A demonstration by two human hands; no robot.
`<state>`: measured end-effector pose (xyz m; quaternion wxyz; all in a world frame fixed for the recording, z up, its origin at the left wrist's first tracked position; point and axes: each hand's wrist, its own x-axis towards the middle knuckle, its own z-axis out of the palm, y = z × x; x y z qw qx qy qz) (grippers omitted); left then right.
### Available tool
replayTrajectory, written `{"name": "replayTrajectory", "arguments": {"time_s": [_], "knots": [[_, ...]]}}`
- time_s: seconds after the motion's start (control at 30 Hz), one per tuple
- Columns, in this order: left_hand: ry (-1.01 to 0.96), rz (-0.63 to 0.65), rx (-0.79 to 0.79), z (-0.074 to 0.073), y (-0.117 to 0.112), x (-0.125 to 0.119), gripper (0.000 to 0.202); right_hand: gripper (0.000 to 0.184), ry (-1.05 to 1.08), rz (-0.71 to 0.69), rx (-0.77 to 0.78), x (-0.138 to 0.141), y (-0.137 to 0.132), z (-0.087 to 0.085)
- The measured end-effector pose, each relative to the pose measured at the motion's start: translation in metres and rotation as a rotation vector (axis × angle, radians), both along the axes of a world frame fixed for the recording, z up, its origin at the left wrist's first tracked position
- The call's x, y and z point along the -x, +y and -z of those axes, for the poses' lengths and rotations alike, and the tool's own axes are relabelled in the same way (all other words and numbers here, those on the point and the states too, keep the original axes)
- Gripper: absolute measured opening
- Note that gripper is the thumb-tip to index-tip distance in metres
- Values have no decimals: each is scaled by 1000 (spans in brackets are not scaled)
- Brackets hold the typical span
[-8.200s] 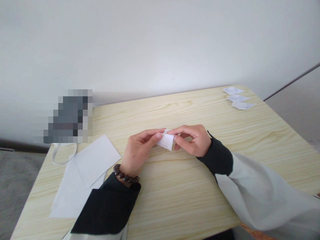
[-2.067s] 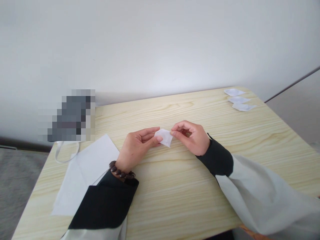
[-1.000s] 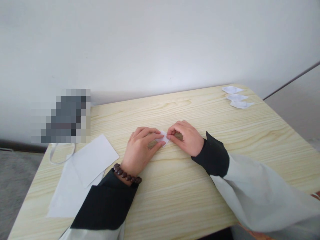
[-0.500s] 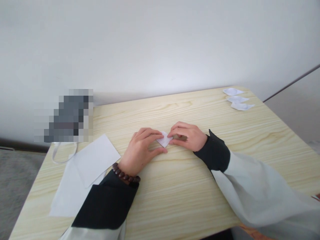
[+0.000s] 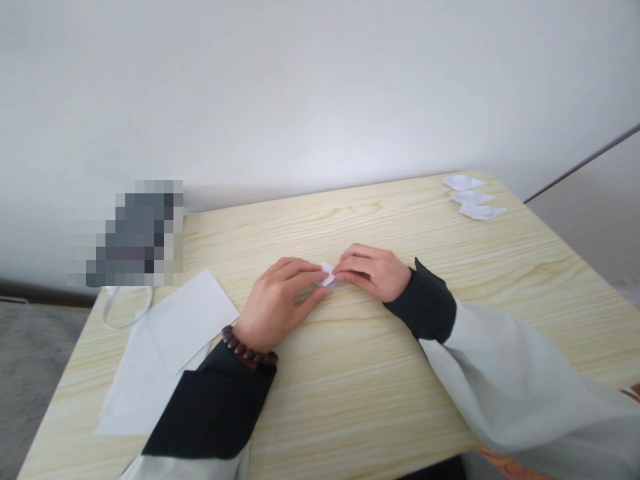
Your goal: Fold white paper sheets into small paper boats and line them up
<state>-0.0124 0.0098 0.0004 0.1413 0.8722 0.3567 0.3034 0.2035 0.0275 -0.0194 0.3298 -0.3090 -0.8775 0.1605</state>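
Head view: drew the thumb of the left hand (image 5: 281, 300) up against the lower edge of the small folded paper (image 5: 328, 267), after holding it stretched out just below half a second earlier. Narrowed the left forefinger and thumb to a slight gap, apparently with the paper caught between. Brought the thumb and fingertips of the right hand (image 5: 375, 272) together too, from a looser spread to a close pinch at the paper's right edge. Covered both ends of the paper this way, leaving only a bright upper face and a shaded lower part visible between the hands, in place of the broader diamond seen half a second before. Could not tell the lie of the layers under the fingertips. Worked low over the middle of the counter (image 5: 380, 400). Seemed, by judgement, to have gone from laying the piece open to pressing or bending it, with the shaping not yet finished. Left the three folded papers (image 5: 471, 198) untouched near the far right corner, and the smaller sheet (image 5: 200, 313) overlapping the larger sheet (image 5: 135, 393) on the left.
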Motion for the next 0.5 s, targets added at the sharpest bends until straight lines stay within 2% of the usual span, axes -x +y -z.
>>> {"name": "replayTrajectory", "arguments": {"time_s": [0.27, 0.5], "knots": [[11, -66, -23, 6, 0, -3, 17, 19, 20, 51, 27, 3, -3, 0], [-16, -136, -7, 6, -3, -6, 14, 16, 30, 135, 112, 10, -8, 0]]}}
